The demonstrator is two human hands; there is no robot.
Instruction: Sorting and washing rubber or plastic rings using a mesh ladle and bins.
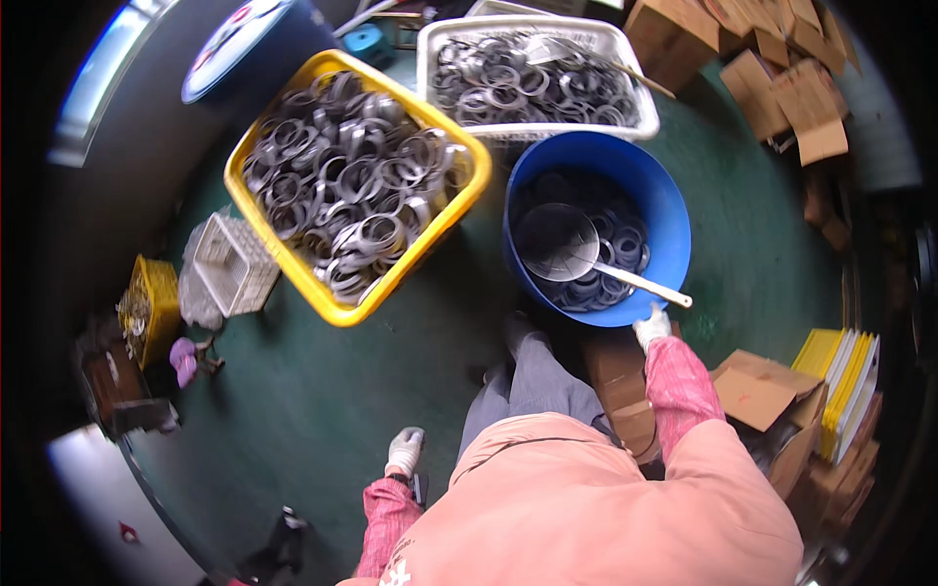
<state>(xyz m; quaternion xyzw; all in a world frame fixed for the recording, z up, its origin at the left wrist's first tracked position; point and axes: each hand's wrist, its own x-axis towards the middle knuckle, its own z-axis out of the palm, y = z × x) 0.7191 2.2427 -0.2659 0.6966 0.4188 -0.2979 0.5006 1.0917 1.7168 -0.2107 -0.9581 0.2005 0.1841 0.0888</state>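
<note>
My right hand (653, 327), in a white glove, is closed on the near rim of a round blue tub (670, 205). Dark metal rings (625, 244) lie inside the tub. A skimmer (576, 244) with a round, shallow bowl rests on them, its pale handle sticking out over the rim just above my right hand. My left hand (405, 451), also gloved in white, hangs low by my left side, away from the containers. Its fingers look curled together, with nothing seen in them.
A yellow crate (337, 315) of metal rings stands left of the tub, and a white basket (640, 88) of rings behind it. Cardboard boxes (620, 376) sit by my right leg, with more at far right. A small white crate (234, 264) stands at left.
</note>
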